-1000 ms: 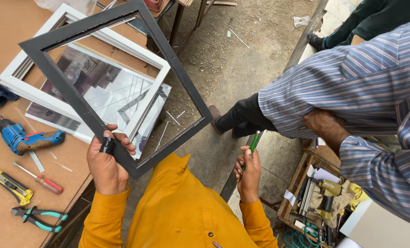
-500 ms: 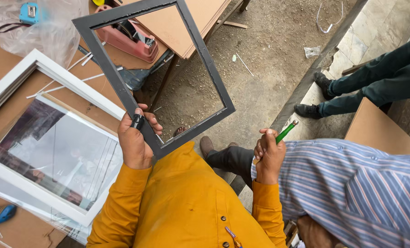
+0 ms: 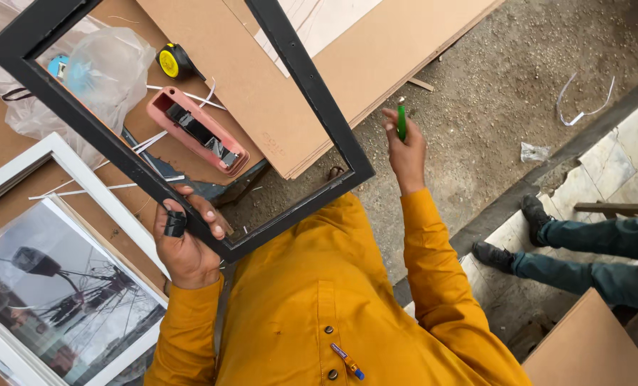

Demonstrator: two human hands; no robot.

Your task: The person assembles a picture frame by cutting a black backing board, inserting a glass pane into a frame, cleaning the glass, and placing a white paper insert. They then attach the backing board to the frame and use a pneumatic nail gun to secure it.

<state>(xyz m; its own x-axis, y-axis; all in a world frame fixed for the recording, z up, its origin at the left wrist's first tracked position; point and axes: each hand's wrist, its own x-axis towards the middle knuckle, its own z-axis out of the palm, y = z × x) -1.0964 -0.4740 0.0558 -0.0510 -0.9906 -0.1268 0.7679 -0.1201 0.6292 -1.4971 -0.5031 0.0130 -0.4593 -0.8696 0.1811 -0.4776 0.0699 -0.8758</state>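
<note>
Frame: you hold an empty black picture frame (image 3: 312, 100) up over the bench; its rails are flat and matte, its top runs out of view, and the bench shows through the opening.
Left hand: your left hand (image 3: 184, 239) is clamped on the frame's lower rail, thumb in front, with a small black clip-like piece pinched against the rail.
Right hand: your right hand (image 3: 406, 149) is closed around a green pen-like tool (image 3: 402, 120), tip up, just beside the frame's right rail and not touching it.
Bench: a brown bench (image 3: 4, 154) carries a white picture frame (image 3: 83, 182) with a grey print lying in it, at your lower left.
Behind the opening: a pink tool case (image 3: 197, 129) lies open, a yellow-and-black tape measure (image 3: 172, 61) lies near it, and a clear plastic bag (image 3: 97, 68) sits to their left.
Boards: brown hardboard sheets (image 3: 254, 86) overhang the bench edge.
Floor: rough grey concrete floor (image 3: 505, 78) with scraps on it; a step on the right.
Other person: another person's legs and dark shoes (image 3: 505, 254) at the right, well apart from you.
</note>
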